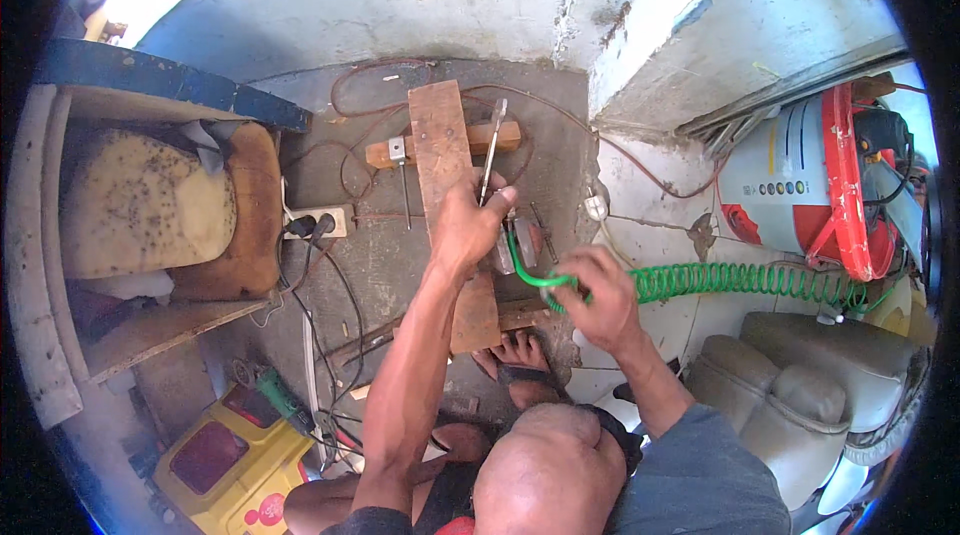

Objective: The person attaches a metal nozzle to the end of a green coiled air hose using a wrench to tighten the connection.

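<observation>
My left hand [468,225] is closed around a slim silver metal tool [494,140] with a flattened tip pointing away from me. I cannot make out its exact kind. That hand is over a long reddish-brown wooden plank [440,125]. Curled fingers of my right hand [602,300] grip the near end of a green coiled hose [720,280]. The hose runs from there toward a grey and reddish object [530,243] beside the left hand, partly hidden. Under the plank lies a wooden bar [485,138] with a metal fitting [397,149] on it.
At left stands a wooden cabinet [60,265] holding a stained seat pad [150,200]. A white power strip [325,221] with black plugs is near it. A yellow case [225,460] sits at lower left. A red and white machine [800,180] and grey padded seats [780,375] are at right.
</observation>
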Demonstrator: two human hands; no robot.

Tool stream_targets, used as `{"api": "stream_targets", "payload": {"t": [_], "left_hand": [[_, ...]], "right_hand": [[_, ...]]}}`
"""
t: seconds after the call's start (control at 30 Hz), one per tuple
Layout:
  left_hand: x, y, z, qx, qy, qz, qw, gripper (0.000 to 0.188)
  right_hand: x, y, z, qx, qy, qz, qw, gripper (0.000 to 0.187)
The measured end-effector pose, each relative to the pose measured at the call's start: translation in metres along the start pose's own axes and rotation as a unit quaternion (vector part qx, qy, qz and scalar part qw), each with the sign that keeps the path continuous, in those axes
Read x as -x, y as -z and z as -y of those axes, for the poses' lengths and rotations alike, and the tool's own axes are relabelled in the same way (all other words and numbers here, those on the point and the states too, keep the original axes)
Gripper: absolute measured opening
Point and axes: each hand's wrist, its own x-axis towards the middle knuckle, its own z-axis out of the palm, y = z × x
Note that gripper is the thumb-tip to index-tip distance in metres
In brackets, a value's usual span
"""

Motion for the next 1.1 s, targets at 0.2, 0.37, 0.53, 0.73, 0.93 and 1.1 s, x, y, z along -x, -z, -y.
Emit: {"api": "stream_targets", "payload": {"t": [0.2,0.37,0.53,0.73,0.93,1.1], "left_hand": [[-0.008,-0.002,0.012,0.033,0.002,0.005,0.999,0.021],[-0.017,-0.005,0.016,0.079,0.007,0.010,0.997,0.015],[-0.007,0.003,0.007,0.152,0.062,0.040,0.986,0.018],[-0.007,0.002,0.010,0.128,0.045,0.031,0.990,0.022],[-0.004,0.007,0.011,0.076,0.005,0.039,0.996,0.018],[-0.002,0.003,0.014,0.077,-0.017,0.042,0.996,0.019]], "right_hand": [[0.009,0.003,0.020,0.042,0.022,0.006,0.999,0.023],[-0.012,0.010,0.027,0.024,0.057,-0.011,0.998,0.020],[-0.007,0.020,0.013,0.009,0.030,-0.008,0.999,0.016],[-0.024,0.034,0.020,-0.032,0.014,0.074,0.997,0.019],[-0.017,0.039,0.014,0.045,0.024,0.068,0.996,0.018],[-0.004,0.028,0.015,0.049,0.008,0.085,0.995,0.018]]}}
